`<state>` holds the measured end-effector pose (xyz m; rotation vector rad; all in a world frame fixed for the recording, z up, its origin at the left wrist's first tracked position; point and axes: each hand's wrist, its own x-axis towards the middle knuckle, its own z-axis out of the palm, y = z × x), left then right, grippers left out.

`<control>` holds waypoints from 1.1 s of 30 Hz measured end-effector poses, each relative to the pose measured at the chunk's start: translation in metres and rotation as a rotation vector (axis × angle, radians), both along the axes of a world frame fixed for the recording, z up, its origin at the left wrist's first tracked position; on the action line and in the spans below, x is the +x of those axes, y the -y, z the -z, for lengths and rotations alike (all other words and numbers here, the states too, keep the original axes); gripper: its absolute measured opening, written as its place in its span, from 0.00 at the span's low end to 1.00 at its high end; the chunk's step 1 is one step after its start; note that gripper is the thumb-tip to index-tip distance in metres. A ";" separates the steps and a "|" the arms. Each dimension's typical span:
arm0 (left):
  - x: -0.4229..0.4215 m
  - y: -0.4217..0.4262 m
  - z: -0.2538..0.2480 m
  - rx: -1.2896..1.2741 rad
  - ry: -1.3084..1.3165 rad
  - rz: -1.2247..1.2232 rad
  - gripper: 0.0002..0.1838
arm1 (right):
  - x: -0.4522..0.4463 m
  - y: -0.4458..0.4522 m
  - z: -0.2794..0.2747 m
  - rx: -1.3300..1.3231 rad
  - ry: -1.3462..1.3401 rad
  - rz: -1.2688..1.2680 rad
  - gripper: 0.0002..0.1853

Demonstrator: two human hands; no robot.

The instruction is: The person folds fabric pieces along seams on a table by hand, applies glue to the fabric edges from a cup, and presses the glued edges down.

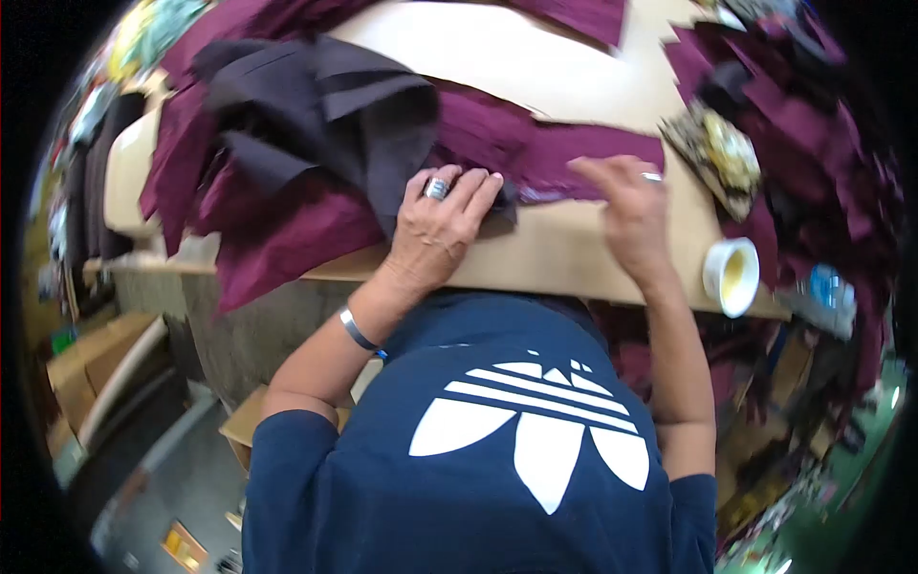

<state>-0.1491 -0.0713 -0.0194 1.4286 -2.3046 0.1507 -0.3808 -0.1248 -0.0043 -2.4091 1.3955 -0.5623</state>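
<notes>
My left hand (442, 220), with a ring and a metal bracelet, rests on the dark grey fabric (373, 124) where it meets the maroon fabric (602, 153). Its fingers are bent and close together on the cloth; what lies beneath the fingertips is hidden. To the right, my right hand (629, 201) hovers over the right part of the maroon strip, slightly blurred. Its index finger points left and its fingers are partly spread, with nothing seen in them. More maroon cloth hangs over the table edge at the left.
On the tan table (555, 253), a white cup (732, 275) with yellowish contents stands near the right front edge. A crumpled, yellow-stained bundle (722, 158) lies behind it. Maroon and dark fabric is heaped at the right. Cardboard boxes (96, 368) stand at the lower left.
</notes>
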 end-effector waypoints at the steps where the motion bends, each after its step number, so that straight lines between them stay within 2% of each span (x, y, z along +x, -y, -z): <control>1: 0.002 -0.004 0.003 0.077 0.047 -0.054 0.19 | 0.000 0.012 -0.014 0.026 0.135 0.032 0.27; 2: 0.004 -0.008 0.014 0.154 0.085 -0.110 0.19 | 0.007 0.022 -0.031 -0.143 -0.017 0.022 0.31; 4: 0.002 -0.011 0.030 0.157 0.065 -0.075 0.18 | 0.038 0.047 -0.048 -0.175 0.128 -0.113 0.32; 7: -0.005 -0.012 0.044 0.134 -0.109 -0.023 0.18 | 0.118 0.076 -0.065 -0.254 0.316 -0.357 0.35; 8: -0.009 -0.013 0.046 0.133 -0.125 -0.018 0.18 | 0.146 0.089 -0.066 -0.244 0.306 -0.439 0.42; 9: -0.013 -0.016 0.051 0.131 -0.146 -0.035 0.18 | 0.174 0.096 -0.069 -0.134 0.363 -0.455 0.42; 10: -0.015 -0.018 0.049 0.156 -0.169 -0.055 0.19 | 0.200 0.107 -0.060 -0.150 0.309 -0.446 0.45; 11: -0.016 -0.020 0.052 0.139 -0.169 -0.069 0.18 | 0.224 0.114 -0.058 -0.050 0.154 -0.399 0.48; 14: -0.016 -0.020 0.056 0.174 -0.221 -0.054 0.18 | 0.287 0.124 -0.008 0.152 0.202 -0.413 0.61; 16: -0.013 -0.021 0.059 0.210 -0.228 -0.014 0.18 | 0.305 0.106 0.023 0.280 0.316 -0.549 0.61; 17: -0.013 -0.024 0.060 0.193 -0.206 -0.035 0.17 | 0.307 0.089 0.016 0.369 0.145 -0.569 0.61; 18: -0.013 -0.024 0.067 0.244 -0.181 -0.032 0.16 | 0.309 0.075 0.008 0.468 -0.054 -0.545 0.56; 20: -0.015 -0.023 0.076 0.354 -0.132 -0.010 0.16 | 0.307 0.067 -0.002 0.364 -0.069 -0.502 0.50; 21: -0.017 -0.023 0.080 0.344 -0.174 -0.015 0.16 | 0.298 0.074 -0.007 0.305 0.088 -0.484 0.48; 23: -0.015 -0.017 0.057 0.318 -0.254 -0.004 0.17 | 0.270 0.111 -0.023 0.124 0.362 -0.408 0.45; 24: -0.015 -0.015 0.054 0.260 -0.220 0.002 0.16 | 0.246 0.121 -0.051 0.044 0.327 -0.317 0.43; 25: -0.014 -0.013 0.052 0.202 -0.187 0.015 0.16 | 0.218 0.156 -0.047 -0.364 0.458 -0.390 0.40; 26: -0.013 -0.009 0.050 0.145 -0.157 0.033 0.15 | 0.193 0.169 -0.056 -0.432 0.260 -0.054 0.37; 28: -0.004 0.013 0.026 -0.259 -0.098 0.056 0.11 | 0.128 0.182 -0.098 -0.358 0.454 0.178 0.36; 29: -0.002 0.030 0.013 -0.403 -0.106 -0.009 0.08 | 0.087 0.207 -0.101 -0.514 0.489 0.228 0.35; 30: 0.001 0.048 -0.002 -0.546 -0.119 -0.079 0.06 | 0.062 0.203 -0.103 -0.561 0.473 0.252 0.36; 32: 0.033 0.070 -0.041 -0.447 -0.079 -0.012 0.06 | 0.012 0.179 -0.110 -0.655 0.443 0.295 0.38; 33: 0.050 0.084 -0.053 -0.454 0.030 -0.034 0.05 | -0.008 0.165 -0.115 -0.704 0.430 0.308 0.39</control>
